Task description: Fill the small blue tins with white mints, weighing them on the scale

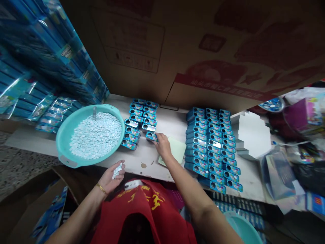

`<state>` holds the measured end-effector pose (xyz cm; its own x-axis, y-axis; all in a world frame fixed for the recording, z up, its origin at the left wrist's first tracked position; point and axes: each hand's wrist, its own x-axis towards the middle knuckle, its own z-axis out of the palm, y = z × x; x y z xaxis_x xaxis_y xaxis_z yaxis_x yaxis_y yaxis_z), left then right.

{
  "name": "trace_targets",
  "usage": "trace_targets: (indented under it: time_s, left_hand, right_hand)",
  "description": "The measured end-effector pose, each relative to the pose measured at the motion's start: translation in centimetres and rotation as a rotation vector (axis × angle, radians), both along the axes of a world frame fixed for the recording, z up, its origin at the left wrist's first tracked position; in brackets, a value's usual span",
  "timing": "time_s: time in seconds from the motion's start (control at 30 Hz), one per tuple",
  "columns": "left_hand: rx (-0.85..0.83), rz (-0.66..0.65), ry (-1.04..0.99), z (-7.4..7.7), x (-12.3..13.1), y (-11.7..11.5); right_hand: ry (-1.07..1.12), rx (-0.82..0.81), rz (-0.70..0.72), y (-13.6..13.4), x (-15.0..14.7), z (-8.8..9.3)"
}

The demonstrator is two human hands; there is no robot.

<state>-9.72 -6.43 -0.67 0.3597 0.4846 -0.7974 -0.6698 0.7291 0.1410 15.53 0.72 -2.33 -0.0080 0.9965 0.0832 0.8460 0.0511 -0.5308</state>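
My left hand is cupped palm up in front of the basin, its fingers curled around a small heap of pale blue candies. Out over the table, my right hand grips a small blue tin by its right end. That tin sits at the near end of a group of similar blue tins with dark round spots on top. To the left, a turquoise basin holds a broad pile of the same candies. Beneath my right wrist lies a pale green flat object, partly covered.
Rows of blue tins stand on the right of the white table. A large cardboard box rises at the back. Wrapped blue packs are stacked at left. White card pieces lie farther right.
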Motion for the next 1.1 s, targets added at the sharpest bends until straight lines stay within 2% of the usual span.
trace_targets:
  time_s: [0.07,0.13,0.2,0.27,0.37,0.43,0.53,0.63,0.77,0.87,0.93,1.0,1.1]
  left_hand:
    - [0.008,-0.005,-0.002,0.2,-0.1,-0.1]
    - [0.016,-0.014,-0.008,0.2,-0.1,-0.1]
    - [0.016,-0.027,-0.017,0.0,-0.1,-0.2]
    - [0.001,-0.05,-0.027,-0.2,0.2,0.0]
    - [-0.025,-0.095,-0.035,-0.2,1.4,0.5]
    - [-0.03,-0.128,-0.032,0.0,2.5,1.0]
    - [-0.025,-0.178,-0.034,0.5,4.5,1.7]
    - [-0.014,-0.2,-0.035,1.1,5.9,2.0]
    - [-0.018,-0.195,-0.026,1.5,6.6,1.8]
    - [-0.037,-0.18,-0.012,1.7,6.7,1.6]
    - [-0.044,-0.176,-0.022,1.7,6.8,1.4]
    - [-0.046,-0.172,-0.036,1.7,6.9,1.3]
    - [-0.043,-0.156,-0.026,1.7,6.8,1.0]
  right_hand:
    - [-0.002,0.005,0.011,1.3,-1.1,-0.6]
    - [-0.008,0.045,0.015,0.6,-0.2,-0.4]
    - [-0.04,0.101,-0.033,-2.3,2.6,0.5]
    - [-0.113,0.128,-0.142,-6.7,6.4,1.8]
    - [-0.32,0.047,-0.268,-13.4,11.7,3.2]
    - [-0.453,-0.061,-0.233,-16.3,13.9,2.9]
    - [-0.577,-0.12,-0.164,-17.9,15.2,1.6]
    - [-0.623,-0.057,-0.125,-17.7,14.8,1.6]
    - [-0.597,0.002,-0.043,-16.1,13.0,4.9]
    - [-0.557,0.002,0.038,-13.2,10.9,6.8]
    - [-0.537,0.003,0.091,-10.8,9.6,6.8]
    - [-0.519,-0.003,0.131,-8.8,8.6,6.1]
    - [-0.469,0.002,0.172,-7.2,8.0,4.9]
